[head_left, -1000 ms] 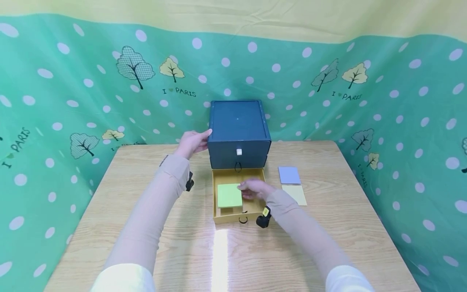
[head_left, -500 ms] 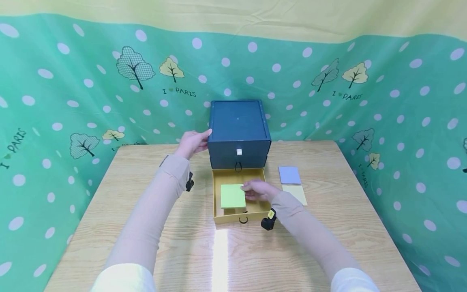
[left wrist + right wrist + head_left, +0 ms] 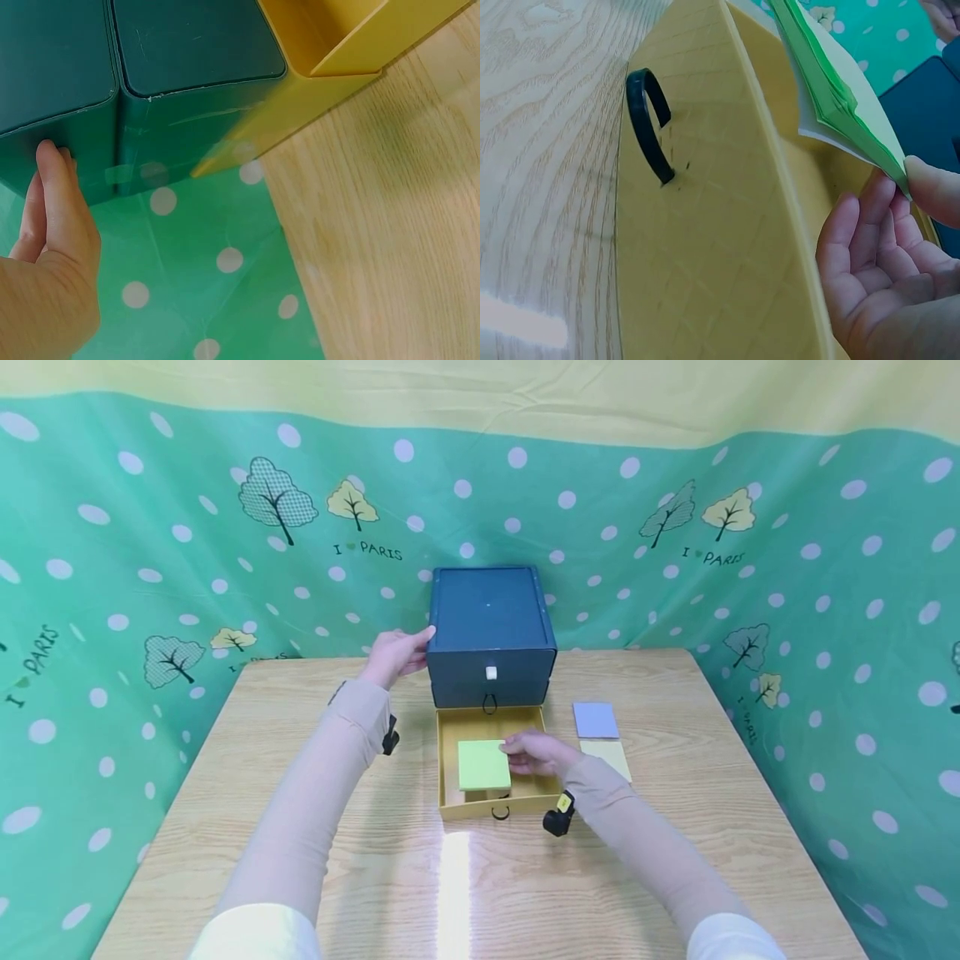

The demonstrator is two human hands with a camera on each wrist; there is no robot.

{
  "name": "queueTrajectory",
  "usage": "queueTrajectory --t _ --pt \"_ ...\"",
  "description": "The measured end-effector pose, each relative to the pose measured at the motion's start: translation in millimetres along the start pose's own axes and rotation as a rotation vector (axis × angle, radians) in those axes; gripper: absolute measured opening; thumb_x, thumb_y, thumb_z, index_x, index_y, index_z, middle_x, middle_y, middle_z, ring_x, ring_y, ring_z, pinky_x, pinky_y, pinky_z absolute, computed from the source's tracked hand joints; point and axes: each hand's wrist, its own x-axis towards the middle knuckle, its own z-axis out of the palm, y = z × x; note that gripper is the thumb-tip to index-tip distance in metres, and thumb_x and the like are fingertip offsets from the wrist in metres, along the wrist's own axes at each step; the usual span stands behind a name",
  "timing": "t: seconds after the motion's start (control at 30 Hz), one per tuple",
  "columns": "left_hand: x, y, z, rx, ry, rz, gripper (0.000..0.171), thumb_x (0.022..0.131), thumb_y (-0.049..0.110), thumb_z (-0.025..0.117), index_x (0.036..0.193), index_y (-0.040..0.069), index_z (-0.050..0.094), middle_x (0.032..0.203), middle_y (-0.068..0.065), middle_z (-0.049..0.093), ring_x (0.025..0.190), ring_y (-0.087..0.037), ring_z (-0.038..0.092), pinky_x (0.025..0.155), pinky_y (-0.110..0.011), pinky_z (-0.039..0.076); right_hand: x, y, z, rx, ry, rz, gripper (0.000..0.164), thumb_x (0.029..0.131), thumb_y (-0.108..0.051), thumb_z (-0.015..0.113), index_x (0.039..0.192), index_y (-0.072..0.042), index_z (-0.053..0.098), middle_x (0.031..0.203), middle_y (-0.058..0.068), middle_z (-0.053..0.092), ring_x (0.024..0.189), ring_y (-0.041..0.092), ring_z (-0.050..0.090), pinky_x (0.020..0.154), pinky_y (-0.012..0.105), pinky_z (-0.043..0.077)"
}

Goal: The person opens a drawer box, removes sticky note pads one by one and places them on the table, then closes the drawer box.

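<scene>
My right hand [image 3: 537, 752] pinches the corner of a green sticky note pad [image 3: 483, 765] between thumb and fingers. In the right wrist view the pad [image 3: 847, 97] is tilted, its sheets layered, above the inside of the pulled-out yellow drawer [image 3: 498, 808]. A dark loop handle [image 3: 649, 124] sits on the drawer's front. My left hand [image 3: 396, 653] touches the left side of the dark blue drawer box [image 3: 491, 610]. The left wrist view has its fingers [image 3: 64, 187] fairly straight against that side wall; some fingers are partly hidden.
A blue sticky note pad [image 3: 596, 720] and a pale yellow one [image 3: 606, 758] lie on the wooden table [image 3: 675, 827], right of the drawer. The box's upper drawer has a white knob [image 3: 491, 672]. A green dotted curtain [image 3: 360, 585] hangs behind and at both sides.
The right hand and the green pad have shifted slightly right and a little nearer to me over the drawer. The left hand stays where it was on the box.
</scene>
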Motion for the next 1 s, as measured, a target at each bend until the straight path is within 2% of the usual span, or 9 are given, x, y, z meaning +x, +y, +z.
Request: queueTrajectory --t 0.47,0.63,0.77,0.87,1.0 --pt "-1.2 0.1 0.7 -0.010 -0.007 0.012 0.067 0.090 0.032 0.065 0.140 -0.001 0.036 0.131 -0.019 0.057 0.117 -0.027 0.059 0.092 -0.030 0.054 -10.1 2.3 -5.5 -0.029 -0.027 -0.014 0.006 0.093 -0.001 0.052 0.093 -0.006 0.050 0.081 0.000 0.051 0.073 0.011 0.049 0.071 0.020 0.051" --pt "-0.5 -0.5 0.3 -0.014 -0.005 0.009 0.073 0.090 0.032 0.065 0.144 -0.001 0.029 0.132 -0.019 0.056 0.118 -0.027 0.058 0.094 -0.030 0.053 -13.4 1.5 -9.8 -0.043 -0.019 -0.014 0.006 0.094 -0.002 0.051 0.096 -0.006 0.048 0.083 0.000 0.051 0.075 0.012 0.049 0.071 0.020 0.051" --pt "-0.7 -1.1 0.3 -0.020 -0.001 0.007 0.075 0.090 0.031 0.065 0.145 -0.001 0.026 0.132 -0.019 0.056 0.118 -0.027 0.058 0.093 -0.030 0.054 -16.6 0.0 -10.6 -0.051 -0.032 -0.014 0.008 0.094 -0.002 0.052 0.090 -0.009 0.050 0.081 -0.001 0.052 0.075 0.012 0.050 0.072 0.021 0.051" --pt "-0.8 -1.3 0.3 -0.011 0.002 0.006 0.073 0.090 0.033 0.065 0.144 -0.001 0.030 0.132 -0.018 0.056 0.118 -0.026 0.058 0.094 -0.031 0.053 -19.0 -0.8 -11.0 -0.049 -0.036 -0.015 0.012 0.093 -0.002 0.052 0.085 -0.011 0.051 0.079 -0.002 0.053 0.074 0.011 0.051 0.072 0.021 0.051" --pt "0.3 -1.7 0.4 -0.007 0.000 0.009 0.073 0.090 0.033 0.065 0.144 -0.001 0.029 0.133 -0.018 0.055 0.119 -0.026 0.058 0.094 -0.030 0.053 -20.6 -1.0 -12.7 -0.055 -0.034 -0.016 0.012 0.093 -0.002 0.052 0.085 -0.011 0.051 0.078 -0.002 0.053 0.073 0.011 0.051 0.071 0.021 0.051"
